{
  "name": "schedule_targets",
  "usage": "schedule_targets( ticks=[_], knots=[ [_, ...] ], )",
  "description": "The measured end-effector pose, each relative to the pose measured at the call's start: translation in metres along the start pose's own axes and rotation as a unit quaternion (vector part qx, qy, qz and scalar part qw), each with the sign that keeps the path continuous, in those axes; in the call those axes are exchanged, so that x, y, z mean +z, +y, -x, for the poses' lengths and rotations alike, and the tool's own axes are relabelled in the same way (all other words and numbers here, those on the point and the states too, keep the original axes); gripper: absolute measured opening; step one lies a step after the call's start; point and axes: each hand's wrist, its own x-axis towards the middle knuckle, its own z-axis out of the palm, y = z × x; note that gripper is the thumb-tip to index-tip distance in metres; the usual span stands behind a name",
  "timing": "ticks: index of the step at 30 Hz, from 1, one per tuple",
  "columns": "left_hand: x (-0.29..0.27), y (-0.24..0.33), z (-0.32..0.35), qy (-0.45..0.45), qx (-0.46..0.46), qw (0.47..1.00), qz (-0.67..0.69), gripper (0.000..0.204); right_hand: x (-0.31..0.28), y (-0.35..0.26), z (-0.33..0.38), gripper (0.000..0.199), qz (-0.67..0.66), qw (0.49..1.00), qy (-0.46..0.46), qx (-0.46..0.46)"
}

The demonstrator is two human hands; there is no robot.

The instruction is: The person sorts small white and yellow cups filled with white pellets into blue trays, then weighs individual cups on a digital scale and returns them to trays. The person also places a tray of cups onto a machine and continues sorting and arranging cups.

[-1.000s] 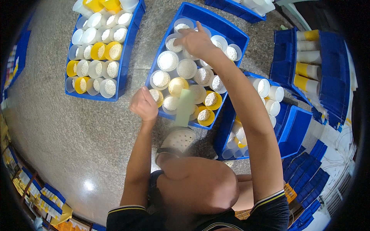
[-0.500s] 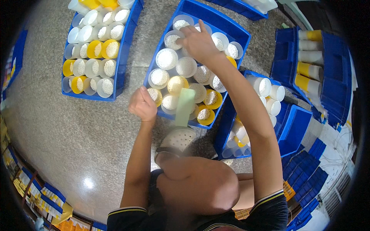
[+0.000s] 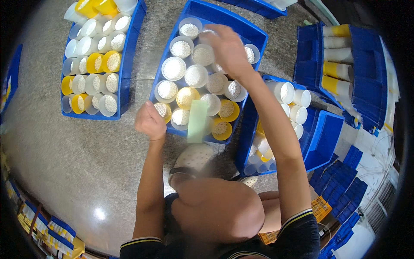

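Observation:
In a blue bin (image 3: 254, 33) on the floor in front of me stand cups of small white pellets, most of them translucent white and some yellow. My right hand (image 3: 226, 49) is over the far part of this bin, above a cup there; its fingers are smeared by motion and partly hidden. Beside the bin's near left edge, my left hand (image 3: 150, 121) is a closed fist with the thumb on top, next to a yellow cup (image 3: 163, 110). What it holds, if anything, is hidden. A pale green strip (image 3: 198, 121) lies across the near cups.
Another blue bin (image 3: 125, 73) of filled cups stands to the left. At right, a blue bin (image 3: 246, 149) holds jumbled cups, and blue crates (image 3: 364, 73) with cups lie beyond. My shoe (image 3: 194, 157) is close to the middle bin's near edge.
The scene has shifted slightly left in view. My right hand has moved a little right relative to the cups, and its stretched finger no longer shows. My left fist stays beside the bin.

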Motion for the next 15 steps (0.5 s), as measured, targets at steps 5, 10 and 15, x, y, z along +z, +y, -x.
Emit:
schedule_targets(
  ticks=[5,10,15],
  knots=[
    [0.002,-0.001,0.000,0.017,0.021,1.000,-0.012,0.042,-0.051,0.046,0.023,0.028,0.017,0.988,0.003,0.151],
    [0.002,0.000,0.000,0.015,0.018,0.999,-0.024,0.042,-0.068,0.068,0.040,0.032,0.043,0.960,-0.163,0.225],
    [0.001,0.001,0.000,0.017,0.023,0.999,-0.017,0.043,-0.047,0.056,0.050,0.035,-0.030,0.973,-0.169,0.153]
  ],
)
